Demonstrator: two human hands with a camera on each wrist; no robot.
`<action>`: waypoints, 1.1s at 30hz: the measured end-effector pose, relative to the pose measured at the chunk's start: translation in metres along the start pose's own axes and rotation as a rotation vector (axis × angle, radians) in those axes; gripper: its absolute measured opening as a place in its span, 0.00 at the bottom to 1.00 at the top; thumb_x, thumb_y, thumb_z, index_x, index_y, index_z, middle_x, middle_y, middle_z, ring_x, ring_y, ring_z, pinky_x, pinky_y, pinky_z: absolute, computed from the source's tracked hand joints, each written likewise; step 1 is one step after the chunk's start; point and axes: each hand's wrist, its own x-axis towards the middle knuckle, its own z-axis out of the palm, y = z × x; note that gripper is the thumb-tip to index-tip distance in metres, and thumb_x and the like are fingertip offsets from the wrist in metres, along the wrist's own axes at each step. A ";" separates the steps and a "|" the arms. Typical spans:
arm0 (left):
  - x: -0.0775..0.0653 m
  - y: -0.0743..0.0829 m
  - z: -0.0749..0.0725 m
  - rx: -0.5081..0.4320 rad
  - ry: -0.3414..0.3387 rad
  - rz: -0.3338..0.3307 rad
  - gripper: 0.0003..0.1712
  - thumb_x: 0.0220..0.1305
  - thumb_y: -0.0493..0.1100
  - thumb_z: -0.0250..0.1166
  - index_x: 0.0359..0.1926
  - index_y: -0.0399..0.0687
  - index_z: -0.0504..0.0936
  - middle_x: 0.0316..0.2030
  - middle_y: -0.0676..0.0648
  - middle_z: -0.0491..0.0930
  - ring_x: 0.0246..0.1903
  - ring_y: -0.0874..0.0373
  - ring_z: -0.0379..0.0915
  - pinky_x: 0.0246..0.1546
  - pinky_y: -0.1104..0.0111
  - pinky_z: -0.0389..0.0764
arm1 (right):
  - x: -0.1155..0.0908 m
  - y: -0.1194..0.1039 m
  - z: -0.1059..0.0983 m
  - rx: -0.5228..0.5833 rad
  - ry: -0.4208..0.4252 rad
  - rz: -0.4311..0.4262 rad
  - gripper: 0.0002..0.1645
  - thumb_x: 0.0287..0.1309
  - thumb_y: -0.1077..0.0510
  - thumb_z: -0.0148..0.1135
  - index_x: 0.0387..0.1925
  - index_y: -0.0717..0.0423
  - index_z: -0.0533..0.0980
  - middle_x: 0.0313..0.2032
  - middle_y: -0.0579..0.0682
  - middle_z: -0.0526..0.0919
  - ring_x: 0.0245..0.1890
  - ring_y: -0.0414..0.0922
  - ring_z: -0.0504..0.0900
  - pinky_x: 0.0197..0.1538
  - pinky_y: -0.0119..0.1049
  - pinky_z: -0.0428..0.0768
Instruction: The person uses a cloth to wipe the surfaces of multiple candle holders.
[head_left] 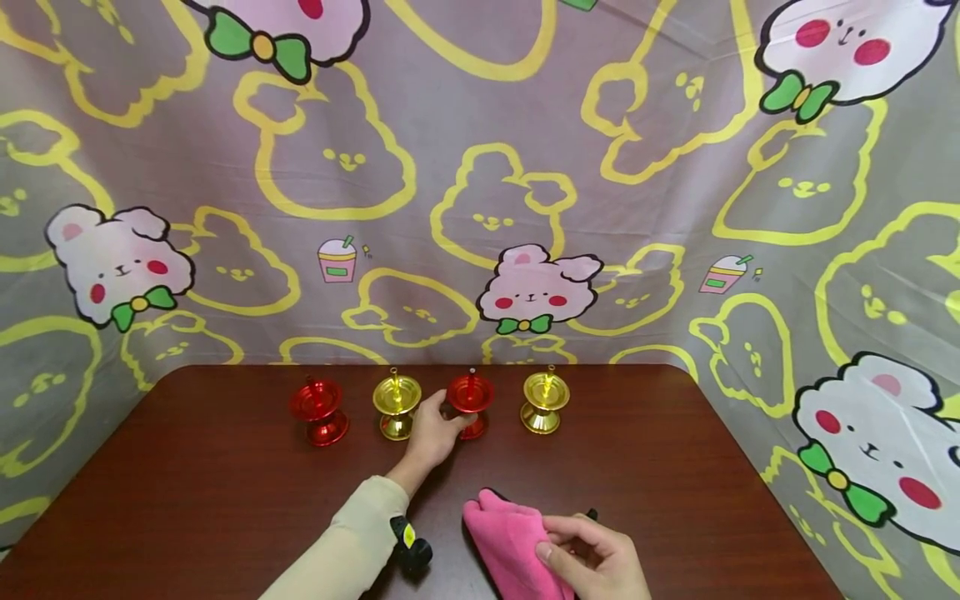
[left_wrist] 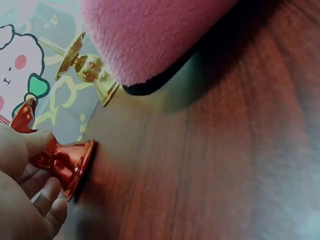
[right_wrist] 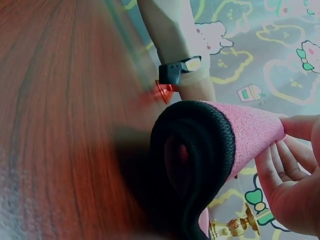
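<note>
My left hand [head_left: 435, 433] grips the waist of a shiny red candle holder [head_left: 471, 393], its thumb and fingers around the stem below the dish. In the left wrist view the flared base of this red candle holder [left_wrist: 75, 162] shows beyond the fingers. My right hand [head_left: 592, 554] pinches a folded pink cloth [head_left: 510, 542] between thumb and fingers, nearer the front of the table. Seen from the right wrist, the cloth [right_wrist: 252, 132] hangs in a curled fold with a black edging.
Gold candle holders stand on either side of the gripped one, one on the left [head_left: 397, 404] and one on the right [head_left: 545, 402]. Another red candle holder [head_left: 320, 410] is farthest left. A patterned curtain [head_left: 420, 242] rises behind the brown table [head_left: 637, 467].
</note>
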 end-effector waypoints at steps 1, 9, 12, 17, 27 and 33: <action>-0.002 0.001 -0.002 0.001 -0.007 0.000 0.17 0.51 0.33 0.77 0.42 0.38 0.83 0.29 0.45 0.83 0.29 0.55 0.75 0.33 0.64 0.75 | 0.001 0.000 -0.001 -0.004 -0.003 -0.001 0.14 0.51 0.77 0.68 0.40 0.64 0.85 0.29 0.45 0.83 0.27 0.36 0.82 0.28 0.28 0.80; -0.023 0.014 -0.023 -0.031 -0.088 0.039 0.15 0.54 0.36 0.76 0.42 0.40 0.84 0.31 0.48 0.83 0.33 0.54 0.76 0.37 0.62 0.76 | 0.005 0.001 -0.002 -0.008 -0.029 -0.039 0.14 0.52 0.78 0.67 0.41 0.65 0.84 0.30 0.46 0.84 0.28 0.37 0.82 0.28 0.31 0.81; -0.037 0.021 -0.036 -0.035 -0.122 0.030 0.15 0.54 0.38 0.76 0.43 0.42 0.84 0.31 0.50 0.81 0.32 0.54 0.74 0.36 0.64 0.75 | 0.006 0.002 -0.002 0.004 -0.040 -0.047 0.14 0.52 0.78 0.66 0.41 0.66 0.84 0.30 0.46 0.85 0.28 0.37 0.82 0.28 0.31 0.81; -0.067 0.031 -0.060 -0.041 -0.193 -0.011 0.16 0.56 0.40 0.76 0.46 0.45 0.85 0.33 0.52 0.81 0.30 0.56 0.72 0.33 0.69 0.74 | 0.006 0.005 -0.001 0.025 -0.063 -0.059 0.14 0.53 0.79 0.65 0.41 0.67 0.84 0.30 0.46 0.85 0.28 0.37 0.82 0.28 0.30 0.81; -0.123 0.046 -0.098 -0.189 -0.397 -0.108 0.23 0.62 0.43 0.72 0.56 0.42 0.81 0.45 0.48 0.84 0.44 0.55 0.80 0.44 0.69 0.79 | 0.015 -0.002 0.008 -0.047 -0.054 0.033 0.12 0.54 0.74 0.68 0.41 0.64 0.85 0.31 0.48 0.86 0.28 0.40 0.84 0.30 0.34 0.82; -0.145 0.054 -0.110 -0.349 -0.523 -0.196 0.27 0.65 0.42 0.69 0.61 0.35 0.76 0.53 0.40 0.82 0.51 0.51 0.78 0.50 0.71 0.77 | 0.028 -0.010 0.017 -0.082 -0.046 0.062 0.13 0.55 0.73 0.68 0.43 0.63 0.85 0.32 0.47 0.86 0.31 0.41 0.83 0.34 0.33 0.82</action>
